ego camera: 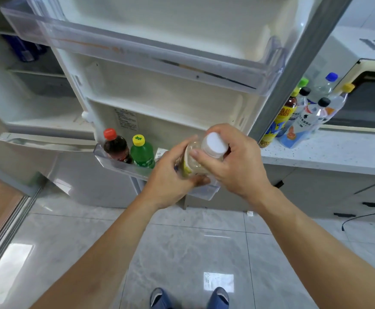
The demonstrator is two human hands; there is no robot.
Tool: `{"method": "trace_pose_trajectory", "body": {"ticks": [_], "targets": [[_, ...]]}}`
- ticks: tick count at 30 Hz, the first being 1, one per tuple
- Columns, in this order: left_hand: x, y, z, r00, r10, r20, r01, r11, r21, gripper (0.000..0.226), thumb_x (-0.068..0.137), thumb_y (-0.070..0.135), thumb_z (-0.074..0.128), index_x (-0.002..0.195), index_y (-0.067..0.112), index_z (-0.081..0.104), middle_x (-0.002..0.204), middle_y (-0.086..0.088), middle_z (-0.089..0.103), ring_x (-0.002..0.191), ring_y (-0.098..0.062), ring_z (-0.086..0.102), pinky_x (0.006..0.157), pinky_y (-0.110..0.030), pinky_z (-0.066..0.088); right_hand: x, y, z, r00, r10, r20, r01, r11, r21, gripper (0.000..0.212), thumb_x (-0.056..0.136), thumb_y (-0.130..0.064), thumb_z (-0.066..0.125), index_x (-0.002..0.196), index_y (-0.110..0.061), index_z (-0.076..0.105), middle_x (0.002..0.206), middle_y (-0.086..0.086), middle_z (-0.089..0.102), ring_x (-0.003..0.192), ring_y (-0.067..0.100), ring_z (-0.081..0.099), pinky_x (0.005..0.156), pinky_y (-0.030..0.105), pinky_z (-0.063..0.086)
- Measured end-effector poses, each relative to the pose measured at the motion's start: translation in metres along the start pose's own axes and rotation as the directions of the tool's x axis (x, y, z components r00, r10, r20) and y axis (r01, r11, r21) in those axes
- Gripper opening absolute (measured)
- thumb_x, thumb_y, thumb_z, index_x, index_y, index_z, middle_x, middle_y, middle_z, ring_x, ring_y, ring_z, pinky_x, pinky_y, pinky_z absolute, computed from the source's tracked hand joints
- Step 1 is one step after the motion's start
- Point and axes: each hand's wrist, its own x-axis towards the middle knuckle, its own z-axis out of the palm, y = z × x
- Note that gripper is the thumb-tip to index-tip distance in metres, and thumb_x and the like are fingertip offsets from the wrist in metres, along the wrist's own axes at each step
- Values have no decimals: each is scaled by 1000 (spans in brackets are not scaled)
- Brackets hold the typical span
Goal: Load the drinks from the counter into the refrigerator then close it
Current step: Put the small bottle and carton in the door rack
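— So, both our left hand (171, 172) and right hand (233, 159) are wrapped round the white-capped bottle (204, 157), just above the door bin (202, 192).
— Let's lower it upright beside the green bottle (142, 153).

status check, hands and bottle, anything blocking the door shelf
Left hand and right hand both grip white-capped bottle above lower door shelf. Cola bottle, green bottle occupy its left end.
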Motion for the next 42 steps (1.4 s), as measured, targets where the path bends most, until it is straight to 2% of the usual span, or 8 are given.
{"method": "trace_pose_trajectory", "body": {"ticks": [4, 8, 13, 20, 26, 31, 36, 42], "targets": [[1, -11, -10, 992, -6, -126, 30, 982, 187, 74, 72, 51, 81, 138, 42, 48, 130, 28, 55, 122, 3, 52, 95, -22, 49, -2, 11, 7, 999, -2, -39, -2, 993, -118, 47, 79, -52, 74, 106, -14, 66, 102, -4, 68, 84, 14, 64, 70, 32, 53], [-13, -32, -26, 949, -57, -311, 95, 989, 110, 36, 85, 28, 72, 116, 43, 61, 105, 15, 70, 100, -5, 64, 89, -35, 57, -6, 25, 21, 1000, 7, -30, -13, 978, -208, 50, 80, -55, 72, 108, -14, 66, 104, 0, 69, 83, 21, 66, 66, 36, 55], [-27, -49, -38, 896, -122, -426, 160, 986, 54, 28, 91, 17, 68, 102, 43, 65, 92, 12, 71, 88, -7, 66, 81, -28, 52, -12, 42, 43, 993, 116, 0, -110, 937, -331, 53, 77, -63, 70, 106, -18, 65, 96, 2, 69, 75, 26, 67, 62, 32, 50], [-42, -64, -39, 893, -194, -407, 224, 974, 27, 25, 94, 21, 64, 103, 44, 65, 94, 11, 71, 90, -2, 65, 77, -16, 47, -18, 58, 67, 970, 243, -1, -224, 891, -394, 55, 77, -64, 70, 108, -19, 63, 99, 2, 68, 80, 28, 65, 63, 30, 41], [-58, -83, -30, 889, -282, -361, 305, 952, 6, 22, 94, 27, 64, 105, 46, 65, 97, 13, 71, 94, -7, 66, 87, -42, 57, -16, 61, 71, 957, 291, -23, -270, 855, -442, 58, 80, -66, 65, 110, -17, 58, 99, 5, 67, 85, 32, 65, 62, 31, 40], [-62, -92, -20, 893, -315, -323, 338, 941, 18, 21, 93, 30, 65, 105, 48, 65, 98, 13, 70, 94, -6, 66, 88, -43, 57, -25, 55, 69, 963, 266, -33, -250, 845, -474, 63, 81, -60, 68, 126, -20, 49, 102, 6, 69, 80, 34, 68, 59, 34, 46], [-62, -91, -1, 901, -321, -291, 344, 939, 30, 24, 93, 29, 65, 103, 51, 64, 98, 15, 70, 94, -5, 65, 86, -40, 57, -46, 49, 60, 965, 261, -16, -240, 861, -448, 61, 85, -57, 62, 131, -30, 33, 81, -4, 69, 69, 30, 68, 55, 31, 42], [-59, -80, 32, 911, -310, -272, 333, 942, 42, 24, 93, 26, 65, 102, 49, 64, 96, 16, 70, 92, -4, 66, 84, -45, 58, -71, 51, 29, 991, 133, -23, -134, 965, -227, 30, 86, -34, 71, 112, -19, 67, 71, -9, 63, 62, 14, 62, 55, 33, 53]]}}
